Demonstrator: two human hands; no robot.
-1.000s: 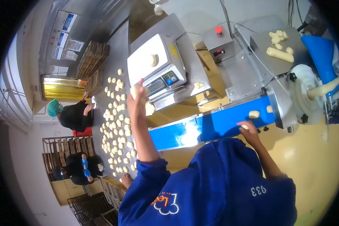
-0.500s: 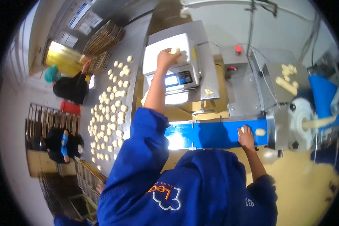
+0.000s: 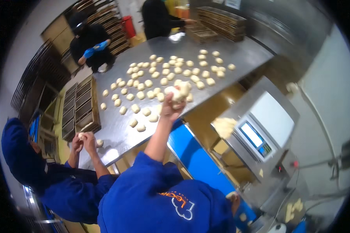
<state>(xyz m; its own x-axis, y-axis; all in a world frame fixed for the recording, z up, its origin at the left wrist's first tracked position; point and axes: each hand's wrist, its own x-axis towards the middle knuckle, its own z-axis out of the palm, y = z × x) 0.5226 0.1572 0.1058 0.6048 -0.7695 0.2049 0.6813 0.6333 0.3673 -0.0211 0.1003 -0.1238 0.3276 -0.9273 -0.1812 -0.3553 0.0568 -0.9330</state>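
My left hand (image 3: 172, 109), arm stretched out over the near edge of the steel table, is closed around a clump of pale dough pieces (image 3: 177, 91). Spread over the table (image 3: 245, 58) are many small dough pieces (image 3: 148, 83) in loose rows. Low on the right, partly hidden by my body, my right hand (image 3: 235, 201) is at the blue conveyor belt (image 3: 196, 155), fingers curled on a dough piece (image 3: 231, 194). Further along the belt lies another dough piece (image 3: 243, 217).
A digital scale (image 3: 270, 124) stands right of the belt, a dough slab (image 3: 224, 127) beside it. At left, a co-worker's hands (image 3: 85, 142) hold dough near a wooden tray (image 3: 92, 105). Two people stand beyond the table. Stacked trays (image 3: 221, 23) sit at its far end.
My view has turned left toward the steel table. My left hand has gone from above the scale to over the table with dough in it. My right hand stays at the belt.
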